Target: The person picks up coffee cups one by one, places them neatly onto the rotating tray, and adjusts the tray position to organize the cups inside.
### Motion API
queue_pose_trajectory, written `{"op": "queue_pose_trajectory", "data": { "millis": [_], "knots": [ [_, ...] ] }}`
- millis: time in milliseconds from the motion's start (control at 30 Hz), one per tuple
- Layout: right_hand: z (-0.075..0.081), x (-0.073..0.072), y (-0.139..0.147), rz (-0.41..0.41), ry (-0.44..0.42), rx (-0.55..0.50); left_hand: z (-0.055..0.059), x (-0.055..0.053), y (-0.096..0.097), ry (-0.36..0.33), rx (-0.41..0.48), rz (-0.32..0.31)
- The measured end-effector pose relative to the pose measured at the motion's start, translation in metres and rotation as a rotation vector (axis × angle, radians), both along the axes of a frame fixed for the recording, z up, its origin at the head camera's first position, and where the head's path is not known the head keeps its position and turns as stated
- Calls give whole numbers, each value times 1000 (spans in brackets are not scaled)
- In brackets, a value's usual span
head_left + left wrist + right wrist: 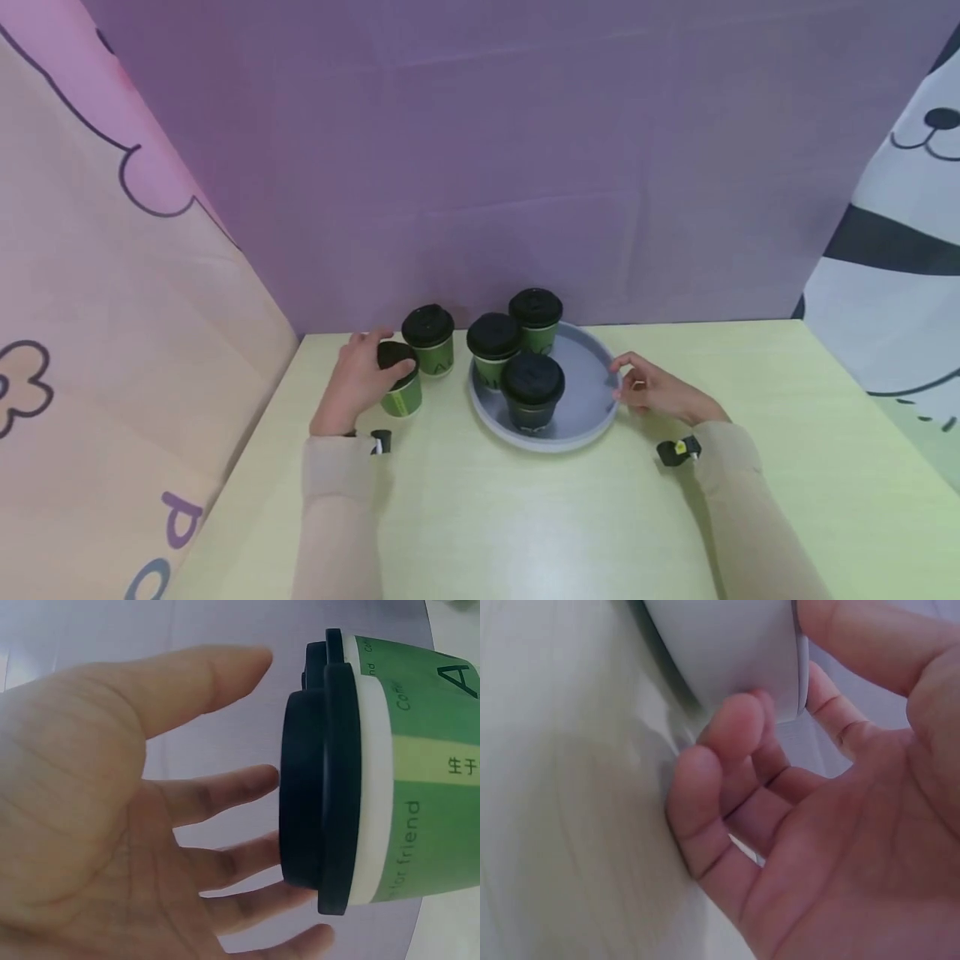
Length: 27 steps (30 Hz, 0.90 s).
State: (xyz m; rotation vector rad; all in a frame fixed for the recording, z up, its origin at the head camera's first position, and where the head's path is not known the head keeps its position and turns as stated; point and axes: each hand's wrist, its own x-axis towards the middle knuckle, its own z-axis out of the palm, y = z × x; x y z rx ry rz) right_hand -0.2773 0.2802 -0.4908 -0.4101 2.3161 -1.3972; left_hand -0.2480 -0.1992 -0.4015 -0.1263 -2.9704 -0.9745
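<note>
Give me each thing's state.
Front left cup: upright, lidded
Back left cup: upright, lidded
Leftmost tray cup: upright, lidded
Back tray cup: upright, lidded
Front tray cup: upright, lidded
Tray: holding three cups
Left grip: open at front left cup
Right grip: curled at tray rim

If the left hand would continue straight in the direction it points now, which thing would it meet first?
The left hand would most likely meet the black lid of the nearer green cup left of the tray. Whether they already touch is unclear.
</note>
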Motion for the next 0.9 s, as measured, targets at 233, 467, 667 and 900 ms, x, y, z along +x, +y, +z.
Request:
{"op": "queue_pose_trajectory", "data": {
  "millis": [233, 467, 667, 900],
  "knots": [
    [6, 3, -1, 13, -11, 78, -2, -3, 1, -59, -25, 2],
    [14, 5, -8, 33, 23, 138, -6, -4, 0, -81, -24, 8],
    [18, 8, -14, 44, 36, 178, -9, -6, 2, -93, -6, 13],
    [19, 10, -18, 43, 12, 236, -11, -7, 2, -103, -6, 10]
  ]
}}
